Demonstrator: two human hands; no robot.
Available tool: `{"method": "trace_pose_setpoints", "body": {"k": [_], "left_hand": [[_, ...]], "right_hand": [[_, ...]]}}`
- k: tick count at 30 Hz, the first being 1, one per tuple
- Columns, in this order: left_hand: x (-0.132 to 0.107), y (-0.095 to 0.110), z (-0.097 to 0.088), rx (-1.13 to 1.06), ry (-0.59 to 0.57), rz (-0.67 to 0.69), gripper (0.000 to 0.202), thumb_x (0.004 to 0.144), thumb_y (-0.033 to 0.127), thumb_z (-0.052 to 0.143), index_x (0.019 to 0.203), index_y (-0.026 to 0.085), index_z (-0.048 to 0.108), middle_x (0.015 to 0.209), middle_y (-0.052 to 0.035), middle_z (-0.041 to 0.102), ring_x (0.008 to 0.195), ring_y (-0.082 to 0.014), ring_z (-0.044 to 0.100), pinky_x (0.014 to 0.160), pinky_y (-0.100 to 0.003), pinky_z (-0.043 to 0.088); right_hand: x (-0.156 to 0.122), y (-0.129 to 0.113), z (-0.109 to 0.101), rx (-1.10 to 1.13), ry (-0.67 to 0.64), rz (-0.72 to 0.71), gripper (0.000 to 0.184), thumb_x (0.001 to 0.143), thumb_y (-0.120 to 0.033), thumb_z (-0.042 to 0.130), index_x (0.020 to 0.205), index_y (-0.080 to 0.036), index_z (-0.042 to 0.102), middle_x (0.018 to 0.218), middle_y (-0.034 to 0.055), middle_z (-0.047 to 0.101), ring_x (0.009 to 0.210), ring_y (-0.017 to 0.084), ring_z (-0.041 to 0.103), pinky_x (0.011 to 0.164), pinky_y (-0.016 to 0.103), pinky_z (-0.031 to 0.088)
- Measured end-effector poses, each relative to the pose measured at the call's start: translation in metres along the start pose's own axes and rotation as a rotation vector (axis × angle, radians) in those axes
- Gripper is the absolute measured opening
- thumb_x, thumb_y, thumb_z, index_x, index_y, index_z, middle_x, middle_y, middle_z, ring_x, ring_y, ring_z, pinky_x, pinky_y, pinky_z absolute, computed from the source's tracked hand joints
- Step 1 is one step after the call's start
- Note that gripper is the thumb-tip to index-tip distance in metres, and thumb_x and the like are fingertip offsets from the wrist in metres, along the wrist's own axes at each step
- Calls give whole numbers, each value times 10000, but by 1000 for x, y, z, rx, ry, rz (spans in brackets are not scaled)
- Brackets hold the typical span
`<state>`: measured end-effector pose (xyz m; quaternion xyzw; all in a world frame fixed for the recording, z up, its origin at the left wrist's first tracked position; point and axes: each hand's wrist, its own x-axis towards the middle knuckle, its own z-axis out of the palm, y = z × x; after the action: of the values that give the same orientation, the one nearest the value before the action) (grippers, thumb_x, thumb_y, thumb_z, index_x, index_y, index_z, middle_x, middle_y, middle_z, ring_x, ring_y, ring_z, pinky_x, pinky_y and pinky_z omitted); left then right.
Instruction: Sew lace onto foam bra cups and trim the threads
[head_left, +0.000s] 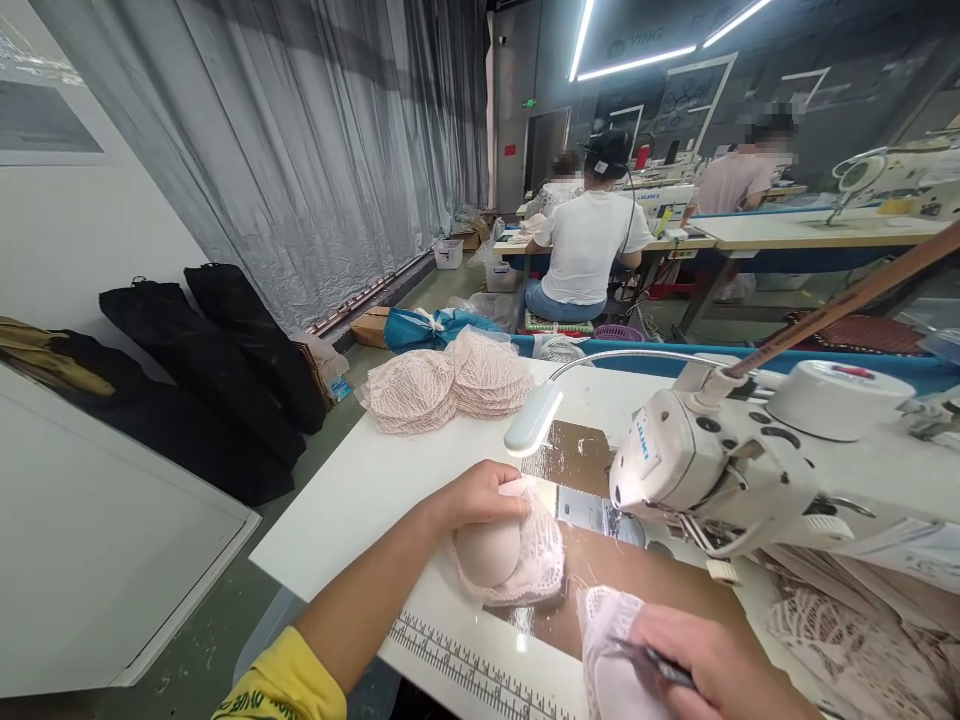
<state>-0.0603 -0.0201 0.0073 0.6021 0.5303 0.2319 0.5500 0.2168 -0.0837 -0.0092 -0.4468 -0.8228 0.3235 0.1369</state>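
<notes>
The left hand (480, 496) pinches a lace cup (541, 560) firmly, while the right hand (709, 650), fingers curled in, grips a dark tool (670, 668) (partly hidden) over a second cup (602, 630).

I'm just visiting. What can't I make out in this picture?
All in the head view:
Dark tool: partly covered by the right hand, so its exact kind is unclear.
Right cup: cut off by the bottom edge.
Left cup, in the left hand: its underside faces away.
Lettering on the yellow sleeve: cut off by the bottom edge.
</notes>
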Motion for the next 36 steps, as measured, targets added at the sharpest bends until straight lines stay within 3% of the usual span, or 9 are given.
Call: {"method": "trace_pose_setpoints", "body": {"k": [3,6,10,16,19,23,26,30,36], "left_hand": [[-6,2,10,-169,-28,32,228,703,333,670,793,148,570,695,17,535,636,-120,521,602,-225,428],[-6,0,20,-282,-45,47,281,682,334,701,853,147,577,726,8,553,648,-119,529,605,-226,435],[-4,-5,26,-347,-67,66,343,645,334,732,904,154,595,749,8,567,657,-117,530,611,-225,435],[-7,-1,17,-254,-53,119,254,637,212,695,883,151,680,847,-13,631,772,-144,556,687,-223,410],[-9,6,16,-11,-31,210,251,614,208,716,863,172,708,891,-15,664,836,-178,576,735,-239,413],[-8,8,26,295,24,330,372,607,441,779,868,183,718,846,-17,667,786,-172,573,714,-240,413],[-3,2,35,207,-106,290,426,632,470,769,924,167,704,798,-3,652,713,-136,546,623,-207,393],[1,-5,38,-53,-249,211,340,702,433,739,842,125,700,746,-4,622,682,-114,533,606,-190,389],[-3,0,37,-262,-333,115,336,708,408,756,870,114,732,737,-26,638,682,-123,547,655,-211,429]], "right_hand": [[11,-3,-1,319,143,123,298,810,-476,521,918,-244,675,929,62,713,891,259,646,786,352,504],[27,-14,0,501,161,202,480,767,-519,604,1129,-205,632,1100,90,686,1055,273,611,900,353,485],[38,-27,5,615,61,137,388,833,-470,556,1066,-178,663,928,63,704,913,257,635,851,354,505],[35,-28,12,634,104,169,378,848,-509,522,975,-192,685,858,50,687,875,266,625,813,353,511],[33,-25,12,692,70,163,377,860,-497,520,1039,-203,675,915,52,695,883,254,625,800,338,511],[32,-25,13,695,82,137,360,855,-473,547,1061,-209,679,925,48,699,893,240,632,811,319,511],[33,-24,15,682,123,148,380,835,-483,571,1079,-212,678,986,61,710,916,240,646,827,311,521],[32,-13,18,682,193,191,439,802,-518,607,1108,-208,659,1094,101,690,1033,263,627,878,332,519],[27,3,11,641,206,250,491,818,-576,538,1109,-204,673,935,90,702,887,244,657,851,372,521]]}}
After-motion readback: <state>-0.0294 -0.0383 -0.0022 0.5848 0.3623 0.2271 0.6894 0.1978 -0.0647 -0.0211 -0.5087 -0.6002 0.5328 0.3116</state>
